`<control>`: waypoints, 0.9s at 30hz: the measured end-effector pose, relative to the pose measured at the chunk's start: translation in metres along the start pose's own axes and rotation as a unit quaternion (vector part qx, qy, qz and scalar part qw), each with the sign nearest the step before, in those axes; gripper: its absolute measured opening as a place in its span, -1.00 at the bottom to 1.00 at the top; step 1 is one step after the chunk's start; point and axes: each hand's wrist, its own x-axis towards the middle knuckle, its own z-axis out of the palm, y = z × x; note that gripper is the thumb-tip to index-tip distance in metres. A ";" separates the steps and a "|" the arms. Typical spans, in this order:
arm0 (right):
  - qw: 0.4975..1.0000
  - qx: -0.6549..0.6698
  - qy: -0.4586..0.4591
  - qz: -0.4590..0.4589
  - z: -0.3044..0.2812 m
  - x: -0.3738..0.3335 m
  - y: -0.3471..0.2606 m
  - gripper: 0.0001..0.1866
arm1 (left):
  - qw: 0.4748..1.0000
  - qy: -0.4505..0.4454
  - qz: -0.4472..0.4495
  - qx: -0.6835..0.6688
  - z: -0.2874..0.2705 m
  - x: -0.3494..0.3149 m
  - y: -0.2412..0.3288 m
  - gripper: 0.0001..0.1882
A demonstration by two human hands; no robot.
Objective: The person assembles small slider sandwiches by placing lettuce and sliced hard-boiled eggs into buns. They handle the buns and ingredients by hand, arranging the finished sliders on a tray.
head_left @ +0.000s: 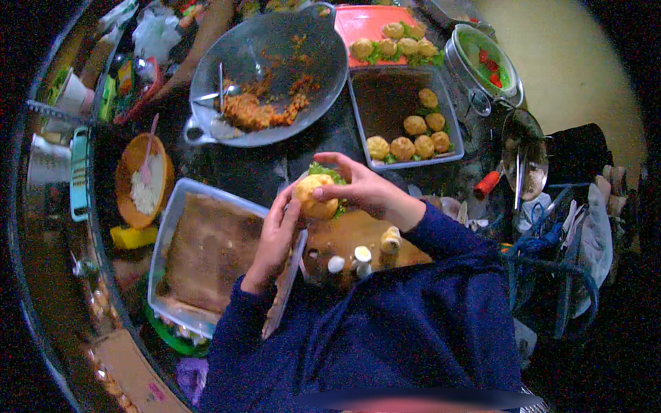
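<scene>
Filled choux bun: the golden, bumpy filled choux bun (pixel 315 197) is held at the centre of the frame, above the near wooden board (pixel 354 226); a frilled lettuce leaf (pixel 323 169) is seen protruding along its upper and right edges.
Left hand: the bun is gripped from the left side by the left hand (pixel 274 226), the fingers being closed around its shell.
Right hand: the bun is also gripped by the right hand (pixel 368 187), the thumb being laid across its face and the fingers arched over the top.
Handling of the shell: light, even pressure is judged best, since a hollow pastry may be cracked or its contents squeezed out.
Handling of the leaf: the frill should be kept between the halves, so that tearing by the thumb is avoided.
Boiled egg pieces: these (pixel 362 255) are placed on the board, lower centre; dropped crumbs should be kept off them.
Plastic tub: similar buns (pixel 403 148) are grouped at upper right in the plastic tub (pixel 413 162), well apart from the hands.
</scene>
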 end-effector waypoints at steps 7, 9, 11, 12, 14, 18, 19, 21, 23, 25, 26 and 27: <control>0.939 -0.078 0.164 -0.291 -0.159 0.113 -0.108 -0.50 | 0.999 0.036 0.028 0.018 -0.041 0.014 -0.022 -0.62; 0.909 -0.134 0.294 -0.263 -0.207 0.166 -0.134 -0.25 | 0.999 0.050 0.011 -0.014 -0.046 0.013 -0.026 -0.65; 0.913 -0.078 0.333 -0.224 -0.251 0.214 -0.144 -0.16 | 0.999 0.040 0.019 0.020 -0.048 0.013 -0.026 -0.65; 0.907 -0.112 0.334 -0.232 -0.270 0.238 -0.150 -0.14 | 0.999 0.036 0.022 0.022 -0.047 0.014 -0.026 -0.66; 0.905 -0.136 0.329 -0.232 -0.299 0.277 -0.153 -0.14 | 0.999 0.041 -0.001 0.005 -0.046 0.014 -0.024 -0.65; 0.924 -0.142 0.305 -0.185 -0.323 0.314 -0.143 -0.23 | 0.997 0.081 -0.020 -0.001 -0.044 0.017 -0.024 -0.65; 0.928 -0.145 0.299 -0.168 -0.325 0.316 -0.142 -0.26 | 0.995 0.095 -0.031 0.009 -0.043 0.017 -0.025 -0.65; 0.930 -0.178 0.289 -0.143 -0.328 0.315 -0.139 -0.25 | 0.995 0.094 -0.034 0.009 -0.043 0.017 -0.026 -0.65; 0.915 -0.253 0.297 -0.104 -0.329 0.315 -0.139 -0.12 | 0.996 0.086 -0.034 0.002 -0.043 0.017 -0.025 -0.66; 0.862 -0.376 0.332 -0.071 -0.330 0.317 -0.143 -0.07 | 0.997 0.075 -0.026 -0.014 -0.043 0.017 -0.023 -0.66; 0.813 -0.450 0.365 -0.060 -0.329 0.320 -0.147 -0.12 | 0.997 0.068 -0.028 -0.018 -0.043 0.017 -0.022 -0.66; 0.755 -0.516 0.404 -0.027 -0.327 0.320 -0.151 -0.17 | 0.997 0.068 -0.033 -0.019 -0.042 0.017 -0.021 -0.66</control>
